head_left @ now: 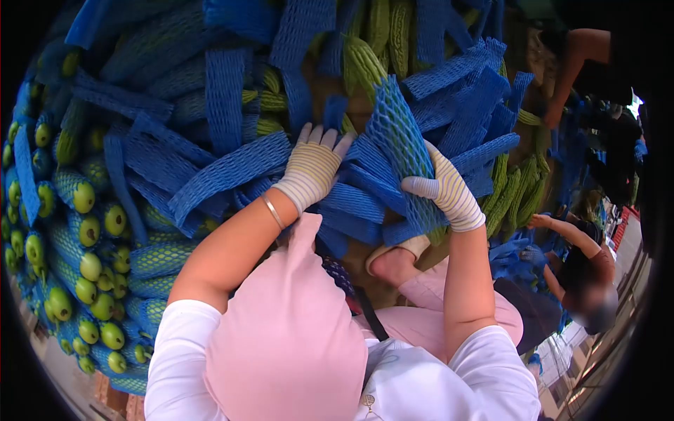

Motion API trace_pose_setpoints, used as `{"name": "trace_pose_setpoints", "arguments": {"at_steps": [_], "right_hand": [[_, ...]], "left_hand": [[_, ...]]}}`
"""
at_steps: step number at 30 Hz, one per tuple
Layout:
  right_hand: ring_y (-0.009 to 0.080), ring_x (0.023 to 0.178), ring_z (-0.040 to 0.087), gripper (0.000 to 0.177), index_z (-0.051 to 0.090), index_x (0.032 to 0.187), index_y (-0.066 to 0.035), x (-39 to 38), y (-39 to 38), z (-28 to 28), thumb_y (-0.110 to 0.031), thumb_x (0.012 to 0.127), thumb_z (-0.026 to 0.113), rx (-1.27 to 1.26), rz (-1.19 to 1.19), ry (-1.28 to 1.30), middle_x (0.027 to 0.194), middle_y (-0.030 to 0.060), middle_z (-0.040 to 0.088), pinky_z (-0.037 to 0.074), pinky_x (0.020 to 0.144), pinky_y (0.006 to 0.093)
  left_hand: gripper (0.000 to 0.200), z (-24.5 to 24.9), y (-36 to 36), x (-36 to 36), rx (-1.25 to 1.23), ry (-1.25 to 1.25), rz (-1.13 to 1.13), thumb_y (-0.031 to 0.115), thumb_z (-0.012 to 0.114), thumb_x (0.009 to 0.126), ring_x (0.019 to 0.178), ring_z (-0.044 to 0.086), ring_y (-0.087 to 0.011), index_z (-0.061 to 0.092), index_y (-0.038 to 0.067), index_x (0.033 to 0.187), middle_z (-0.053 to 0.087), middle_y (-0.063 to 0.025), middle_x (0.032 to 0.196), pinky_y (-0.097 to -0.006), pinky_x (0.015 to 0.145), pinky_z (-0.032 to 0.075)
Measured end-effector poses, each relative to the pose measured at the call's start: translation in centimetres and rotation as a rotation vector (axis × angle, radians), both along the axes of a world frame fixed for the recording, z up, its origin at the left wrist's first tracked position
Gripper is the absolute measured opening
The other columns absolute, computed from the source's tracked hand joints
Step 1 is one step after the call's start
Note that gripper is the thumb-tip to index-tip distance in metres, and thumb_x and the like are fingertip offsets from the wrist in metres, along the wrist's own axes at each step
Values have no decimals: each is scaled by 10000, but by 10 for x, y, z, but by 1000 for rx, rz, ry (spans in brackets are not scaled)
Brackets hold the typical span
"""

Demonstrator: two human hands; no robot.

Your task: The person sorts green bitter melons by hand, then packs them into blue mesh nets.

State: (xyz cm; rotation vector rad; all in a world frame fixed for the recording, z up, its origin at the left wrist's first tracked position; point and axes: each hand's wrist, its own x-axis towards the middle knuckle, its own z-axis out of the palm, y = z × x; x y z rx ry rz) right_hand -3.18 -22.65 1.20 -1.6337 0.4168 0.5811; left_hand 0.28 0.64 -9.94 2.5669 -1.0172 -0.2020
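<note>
My right hand (442, 186), in a striped glove, holds a long green gourd (364, 59) partly covered by a blue mesh sleeve (399, 119). The gourd's bumpy upper end sticks out of the sleeve, and a little green shows at the lower end. My left hand (317, 163), gloved too, lies with its fingers spread on loose flat blue sleeves (354, 203), to the left of the held gourd. Nothing shows in its grasp. More flat sleeves (232, 172) lie on the left and on the right.
Sleeved gourds (84, 231) are stacked at the left, their round ends outward. Bare gourds (516, 193) lie at the right, others (393, 35) at the top. Co-workers' arms (576, 235) show at the right edge. My foot (397, 263) is just below the pile.
</note>
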Motion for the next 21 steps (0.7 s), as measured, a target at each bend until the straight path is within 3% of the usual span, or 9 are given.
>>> {"name": "trace_pose_setpoints", "arguments": {"at_steps": [5,7,8,9,11,13,15,17,21], "right_hand": [[277,1121,569,788,414,1382,-25,-1,-9,-39,-181,689,755,-229,143,-105,1197,170,598,424,991,353],[342,1155,545,726,442,1355,-26,0,-3,-60,-200,721,749,-952,399,-401,1239,206,571,424,993,388],[403,1176,505,646,478,1321,-29,2,9,-57,-209,755,731,-811,269,-493,1266,238,535,412,999,429],[310,1046,600,503,542,1252,-14,1,24,-48,-196,811,701,-688,148,-588,1165,194,601,474,901,379],[169,874,618,369,594,1172,-3,-5,63,-11,-177,857,677,-109,-169,-217,1028,117,637,498,772,293],[80,787,571,292,622,1103,15,-11,88,13,-193,899,652,-7,-149,-263,926,50,625,477,698,228],[93,813,575,318,596,1117,18,-9,103,35,-230,921,632,325,-156,-126,925,53,619,483,706,240],[99,855,557,440,508,1196,25,-7,122,43,-315,936,612,610,-309,-264,946,58,604,476,803,252],[249,1108,548,658,420,1333,57,-5,117,57,-462,944,532,194,-219,-396,1242,198,525,432,958,329]], "left_hand": [[489,6,20,-17,76,456,-216,154,663,756,931,597,-278,574,136,1237,633,-102,979,-430,835,475],[383,28,38,-15,-65,563,-206,145,651,805,922,615,-274,612,141,1186,640,-113,988,-381,828,488],[331,39,45,-16,-289,664,-54,147,638,837,949,613,-268,625,121,1166,641,-109,1006,-358,848,481],[282,51,51,-15,-514,756,108,150,625,868,975,610,-262,637,101,1146,641,-106,1024,-335,867,473],[247,75,54,-8,-731,956,258,176,597,916,978,609,-246,646,66,1132,606,-106,1124,-311,890,456],[274,96,48,3,-941,487,332,191,607,916,979,588,-239,640,42,1143,550,-114,1187,-320,883,455],[390,122,43,11,-714,277,342,320,668,845,865,539,-262,658,111,1175,542,-111,975,-356,787,457],[412,147,36,19,-613,117,173,342,676,830,796,521,-255,660,129,1182,528,-104,879,-354,725,449],[572,154,29,17,-917,458,174,289,719,793,887,595,-298,545,35,1275,606,-152,1009,-363,823,489]]}}
